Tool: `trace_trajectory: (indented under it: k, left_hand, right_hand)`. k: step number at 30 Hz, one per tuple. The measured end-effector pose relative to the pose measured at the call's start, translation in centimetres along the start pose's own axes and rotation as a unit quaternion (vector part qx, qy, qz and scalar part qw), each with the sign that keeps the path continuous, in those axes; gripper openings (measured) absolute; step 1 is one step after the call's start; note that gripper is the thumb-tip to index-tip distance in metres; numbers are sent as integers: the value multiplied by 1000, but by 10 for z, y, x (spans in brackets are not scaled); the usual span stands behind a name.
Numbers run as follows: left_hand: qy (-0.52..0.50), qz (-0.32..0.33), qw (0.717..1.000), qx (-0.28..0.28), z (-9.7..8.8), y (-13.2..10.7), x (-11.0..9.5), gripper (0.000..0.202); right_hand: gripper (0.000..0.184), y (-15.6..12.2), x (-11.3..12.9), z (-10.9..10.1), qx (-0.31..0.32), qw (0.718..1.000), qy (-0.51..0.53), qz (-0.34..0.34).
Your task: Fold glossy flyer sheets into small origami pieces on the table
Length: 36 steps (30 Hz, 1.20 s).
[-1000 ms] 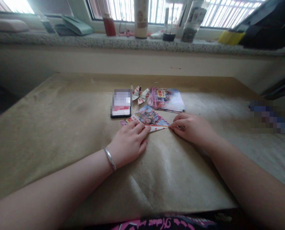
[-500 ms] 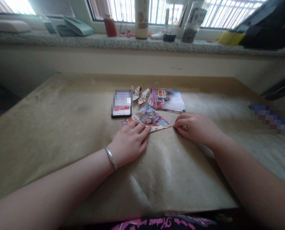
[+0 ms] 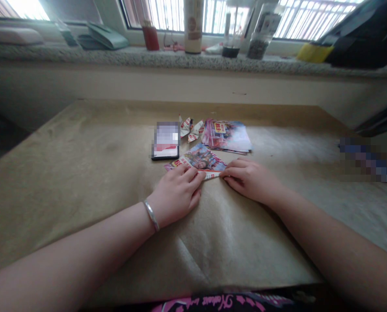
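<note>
A folded sheet of printed paper (image 3: 201, 158) lies on the table, with a narrow white flap along its near edge. My left hand (image 3: 180, 188), a silver bangle at its wrist, lies flat with its fingertips pressing the paper's near left part. At the right end of the flap, my right hand (image 3: 245, 177) has thumb and fingers closed on the paper, covering its right corner. Just behind are a stack of printed sheets (image 3: 229, 136) and a folded paper figure (image 3: 192, 129) with pointed white-and-red petals.
A phone (image 3: 165, 151) with a blurred screen lies left of the paper figure. Brown covering (image 3: 99, 173) spreads over the table. On the stone windowsill (image 3: 115, 56) stand a red container (image 3: 150, 38), a tall bottle (image 3: 192, 32) and jars. A blurred blue object (image 3: 369, 160) is at far right.
My right hand has slid left along the near folded edge, from the paper's right tip towards my left hand. The left hand and the paper stay in place.
</note>
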<state>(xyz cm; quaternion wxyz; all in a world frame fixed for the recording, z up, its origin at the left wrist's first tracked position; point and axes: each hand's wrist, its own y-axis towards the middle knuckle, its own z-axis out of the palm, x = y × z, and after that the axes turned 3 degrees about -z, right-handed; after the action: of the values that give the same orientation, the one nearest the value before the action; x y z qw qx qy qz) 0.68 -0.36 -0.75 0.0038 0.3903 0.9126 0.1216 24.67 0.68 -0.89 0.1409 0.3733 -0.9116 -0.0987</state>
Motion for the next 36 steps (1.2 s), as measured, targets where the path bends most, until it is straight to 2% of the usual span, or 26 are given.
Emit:
trace_trajectory:
  k: [9,18,26,32,36]
  left_hand:
    - [5,2,1000,1,1,0,1,39]
    - [20,9,1000,-5,2,0,0,41]
    - [28,38,999,-16,-1,-2,3,44]
    - [18,53,998,12,-2,-1,4,49]
    - [10,35,999,22,0,-1,4,49]
  right_hand:
    - [25,5,5,4,-1,999,-12,-38]
    - [28,3,5,0,13,997,-54,-53]
    - [27,4,6,1,21,997,-35,-63]
    - [30,5,4,3,20,995,-48,-80]
    - [28,7,5,2,16,993,-71,-91]
